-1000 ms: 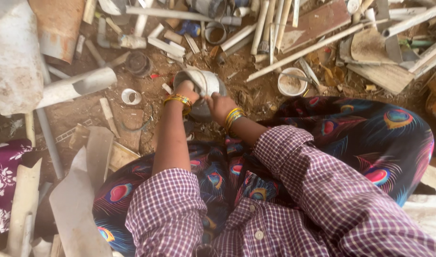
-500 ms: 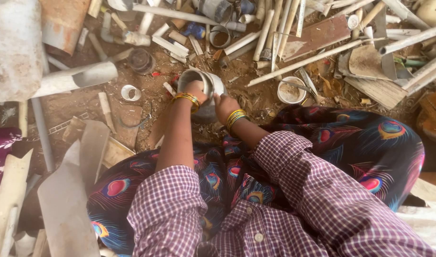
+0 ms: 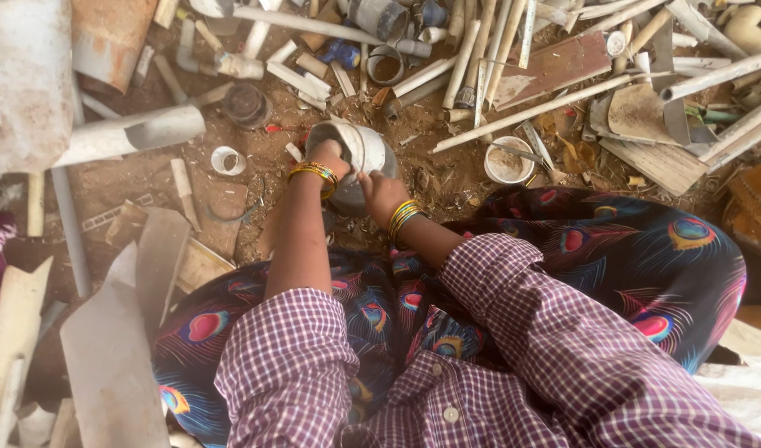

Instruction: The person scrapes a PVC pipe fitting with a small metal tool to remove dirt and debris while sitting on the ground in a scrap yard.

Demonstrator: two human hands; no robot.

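A short, wide grey pipe piece (image 3: pixel 365 149) stands on the dirt just in front of my knees. My left hand (image 3: pixel 324 156) grips its near left rim, fingers curled over the edge. My right hand (image 3: pixel 379 189) presses against its lower right side, fingers closed on the wall. Both wrists carry gold bangles. My checked purple sleeves and a dark skirt with peacock-feather print fill the lower part of the view.
Cut white pipes (image 3: pixel 530 108) and offcuts litter the ground beyond. A long grey pipe (image 3: pixel 131 133) lies at left, a small white ring (image 3: pixel 228 159) near it, a white cap (image 3: pixel 508 164) at right. Flat grey sheet pieces (image 3: pixel 115 357) lie lower left.
The view has shifted slightly. Both hands stay on the grey pipe piece, which has turned a little between them and sits more upright.
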